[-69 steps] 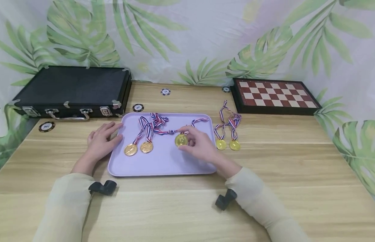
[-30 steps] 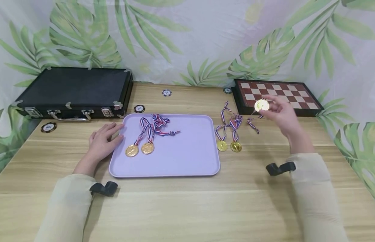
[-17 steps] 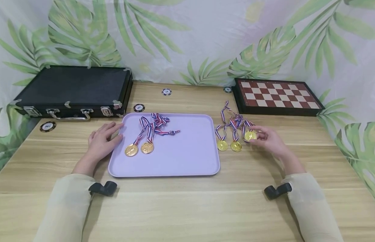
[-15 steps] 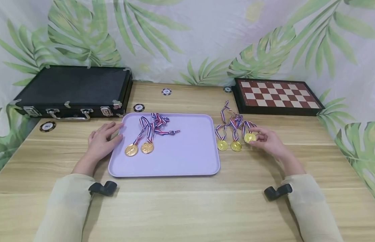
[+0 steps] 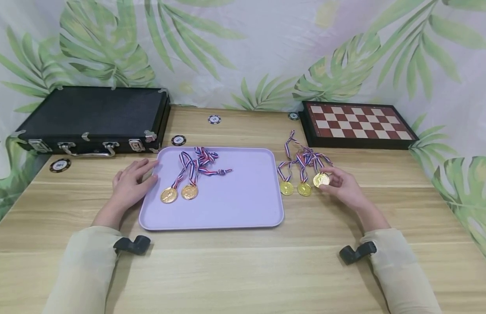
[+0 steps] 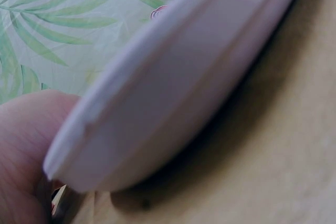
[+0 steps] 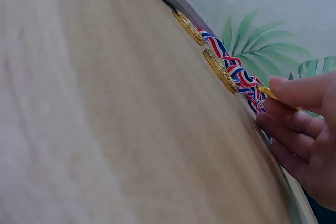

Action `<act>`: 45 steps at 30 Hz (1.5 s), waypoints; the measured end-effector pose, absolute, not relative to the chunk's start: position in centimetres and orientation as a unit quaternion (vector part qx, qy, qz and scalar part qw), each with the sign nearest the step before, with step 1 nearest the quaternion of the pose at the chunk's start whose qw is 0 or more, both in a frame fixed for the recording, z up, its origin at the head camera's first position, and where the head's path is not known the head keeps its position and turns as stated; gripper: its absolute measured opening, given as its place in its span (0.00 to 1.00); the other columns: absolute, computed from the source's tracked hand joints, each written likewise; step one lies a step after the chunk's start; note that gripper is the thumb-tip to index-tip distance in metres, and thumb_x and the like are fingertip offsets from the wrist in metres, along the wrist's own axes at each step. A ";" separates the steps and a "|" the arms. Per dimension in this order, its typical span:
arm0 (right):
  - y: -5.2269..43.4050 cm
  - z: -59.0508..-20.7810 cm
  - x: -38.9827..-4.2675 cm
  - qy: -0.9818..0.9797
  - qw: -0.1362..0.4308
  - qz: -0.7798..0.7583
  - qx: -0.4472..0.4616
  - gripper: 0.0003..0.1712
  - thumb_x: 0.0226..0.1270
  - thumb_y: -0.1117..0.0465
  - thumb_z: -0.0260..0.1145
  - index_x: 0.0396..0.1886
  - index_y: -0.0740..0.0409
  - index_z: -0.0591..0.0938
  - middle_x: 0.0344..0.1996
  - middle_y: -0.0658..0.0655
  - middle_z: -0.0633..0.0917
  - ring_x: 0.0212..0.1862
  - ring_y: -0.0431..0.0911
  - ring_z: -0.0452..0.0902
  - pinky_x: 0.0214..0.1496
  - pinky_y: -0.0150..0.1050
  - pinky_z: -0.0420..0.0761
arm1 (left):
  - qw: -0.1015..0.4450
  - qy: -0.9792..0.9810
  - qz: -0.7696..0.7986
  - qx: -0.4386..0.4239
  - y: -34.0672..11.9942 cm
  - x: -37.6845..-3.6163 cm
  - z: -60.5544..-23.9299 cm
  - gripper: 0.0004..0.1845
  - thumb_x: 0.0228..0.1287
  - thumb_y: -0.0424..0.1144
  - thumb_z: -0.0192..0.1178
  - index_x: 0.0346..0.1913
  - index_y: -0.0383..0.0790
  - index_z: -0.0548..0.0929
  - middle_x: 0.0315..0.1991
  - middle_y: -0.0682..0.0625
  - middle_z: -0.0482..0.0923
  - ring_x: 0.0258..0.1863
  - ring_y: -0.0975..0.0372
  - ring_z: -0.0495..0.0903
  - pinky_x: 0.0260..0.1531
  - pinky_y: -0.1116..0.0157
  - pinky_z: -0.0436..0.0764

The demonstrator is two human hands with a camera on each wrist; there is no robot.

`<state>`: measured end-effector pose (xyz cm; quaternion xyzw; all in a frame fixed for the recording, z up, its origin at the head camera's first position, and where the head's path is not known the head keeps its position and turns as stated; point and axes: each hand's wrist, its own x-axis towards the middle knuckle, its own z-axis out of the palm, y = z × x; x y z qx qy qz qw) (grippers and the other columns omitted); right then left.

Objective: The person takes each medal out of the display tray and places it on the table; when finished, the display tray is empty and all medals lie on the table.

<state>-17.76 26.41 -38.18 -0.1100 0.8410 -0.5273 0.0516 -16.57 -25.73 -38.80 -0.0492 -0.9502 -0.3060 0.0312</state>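
Note:
My right hand [image 5: 344, 183] pinches a gold medal [image 5: 321, 179] with a red, white and blue ribbon, holding it low over the table. It is just right of two more medals [image 5: 287, 188] [image 5: 304, 189] lying there. In the right wrist view my fingers [image 7: 299, 129] hold the medal's thin edge [image 7: 268, 92] beside those two [image 7: 189, 27] [image 7: 220, 72]. My left hand [image 5: 130, 185] rests with relaxed fingers on the left rim of the lilac tray [image 5: 227, 213]. Two medals [image 5: 169, 195] [image 5: 189, 192] lie in the tray. The left wrist view shows the tray rim [image 6: 173, 93] against my hand [image 6: 21, 145].
A closed black case [image 5: 93, 117] stands at the back left. A folded chessboard [image 5: 356, 124] lies at the back right. Poker chips [image 5: 60, 165] [image 5: 178, 140] [image 5: 214, 118] lie scattered on the wooden table. A leaf-print cloth hangs behind.
My right hand lifted one medal out of the tray, swung it right and up near the chessboard, then lowered it beside the two medals on the table. My left hand stayed put.

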 end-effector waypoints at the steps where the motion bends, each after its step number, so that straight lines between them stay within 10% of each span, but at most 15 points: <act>1: 26.4 -38.3 -17.8 0.851 0.043 -0.511 -0.114 0.28 0.48 0.72 0.65 0.52 0.68 0.68 0.25 0.58 0.77 0.25 0.39 0.71 0.26 0.30 0.72 | 0.032 -0.950 -0.306 -0.048 -25.7 -16.5 -38.8 0.25 0.61 0.47 0.47 0.60 0.41 0.65 0.62 0.35 0.52 0.61 0.43 0.44 0.53 0.44 0.32; 29: 27.2 -37.4 -17.9 0.898 0.033 -0.398 -0.184 0.24 0.46 0.64 0.69 0.46 0.65 0.75 0.43 0.63 0.76 0.48 0.55 0.65 0.53 0.52 0.58 | 0.030 -0.949 -0.309 -0.051 -25.7 -16.5 -38.6 0.25 0.61 0.46 0.47 0.60 0.40 0.65 0.61 0.35 0.53 0.61 0.43 0.44 0.53 0.43 0.32; 45: 14.3 -30.9 -18.2 0.801 0.004 -0.536 -0.268 0.23 0.51 0.68 0.64 0.49 0.66 0.73 0.38 0.63 0.78 0.43 0.52 0.73 0.49 0.48 0.68 | 0.036 -0.948 -0.311 -0.057 -25.8 -16.5 -38.8 0.25 0.61 0.46 0.47 0.60 0.40 0.65 0.61 0.34 0.53 0.61 0.42 0.45 0.52 0.43 0.33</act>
